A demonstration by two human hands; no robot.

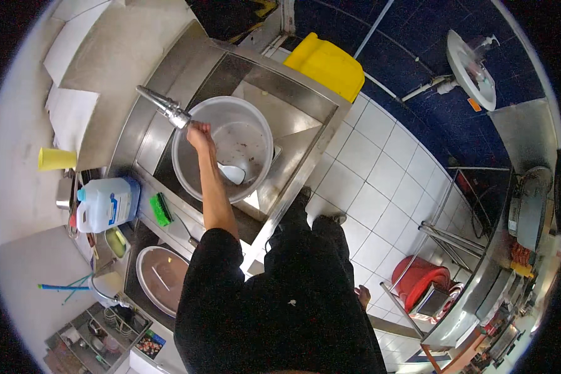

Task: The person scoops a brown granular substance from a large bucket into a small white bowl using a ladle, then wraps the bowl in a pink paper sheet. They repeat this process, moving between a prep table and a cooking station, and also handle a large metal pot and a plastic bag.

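Note:
My left hand (pixel 200 134) reaches over a large round pot (pixel 185 180), its fingers curled against the end of a chrome faucet (pixel 175 114). The pot stands in a stainless steel sink (pixel 290 112). Brown bits of residue (pixel 243 144) dot its inside, and a white scoop or ladle (pixel 233 174) lies in it, partly behind my forearm. My right hand (pixel 363 295) hangs low beside my leg, mostly hidden by my dark clothing; nothing shows in it.
Left of the pot are a green scrubbing sponge (pixel 161 209), a knife-like tool (pixel 187 230) and a plastic jug (pixel 107 204). A basin of brownish water (pixel 163 278) sits nearer me. A yellow bin (pixel 327 63) stands beyond the sink, a red bucket (pixel 418 280) to the right.

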